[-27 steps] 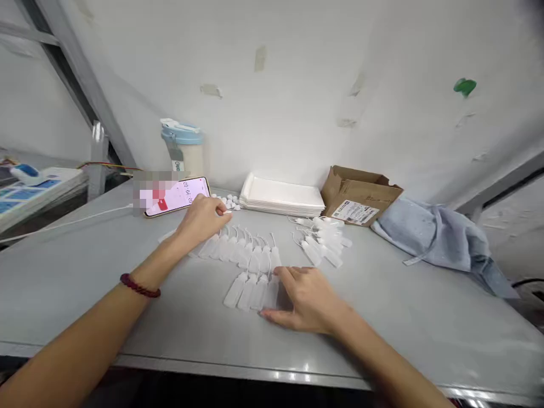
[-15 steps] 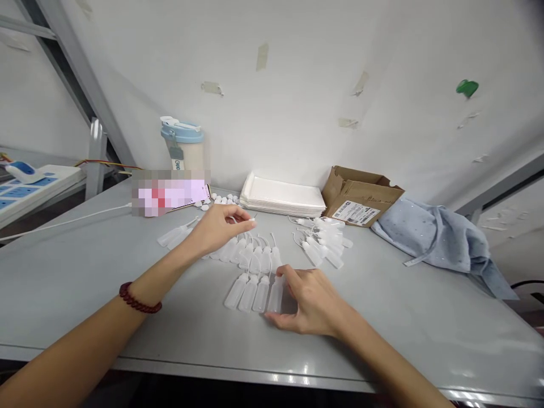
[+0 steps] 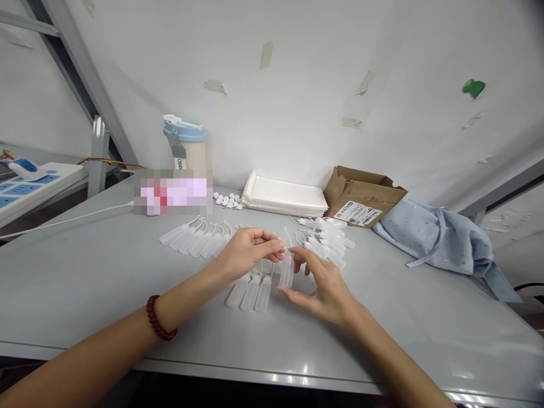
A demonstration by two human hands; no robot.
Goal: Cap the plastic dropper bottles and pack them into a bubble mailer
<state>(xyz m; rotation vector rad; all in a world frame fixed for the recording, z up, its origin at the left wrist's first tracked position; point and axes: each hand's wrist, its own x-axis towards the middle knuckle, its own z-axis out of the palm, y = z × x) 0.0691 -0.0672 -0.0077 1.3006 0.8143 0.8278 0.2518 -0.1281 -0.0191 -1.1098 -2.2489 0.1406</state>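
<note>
Between the thumb and fingers of my right hand [image 3: 325, 283] a translucent bottle [image 3: 287, 271] with a thin curved tube stands nearly upright. My left hand [image 3: 255, 249] pinches a small white piece [image 3: 281, 243] with a fine pin, close beside the top of that bottle. Below my left hand lie three bottles [image 3: 250, 292] side by side. A row of similar bottles [image 3: 198, 241] with tubes extends left of my left hand, which hides part of the bottles. More bottles [image 3: 327, 238] lie in a pile behind my right hand.
Small white caps [image 3: 228, 200] lie near the wall beside stacked white trays [image 3: 284, 195]. A cardboard box [image 3: 363, 198] and blue cloth [image 3: 433, 238] are at right. A lidded cup [image 3: 187, 144], a blurred phone [image 3: 174, 195] and a power strip [image 3: 38, 184] are at left.
My left hand has moved right and nearer with the small white piece. My right hand has lifted a bottle from the front row, and the two hands now meet.
</note>
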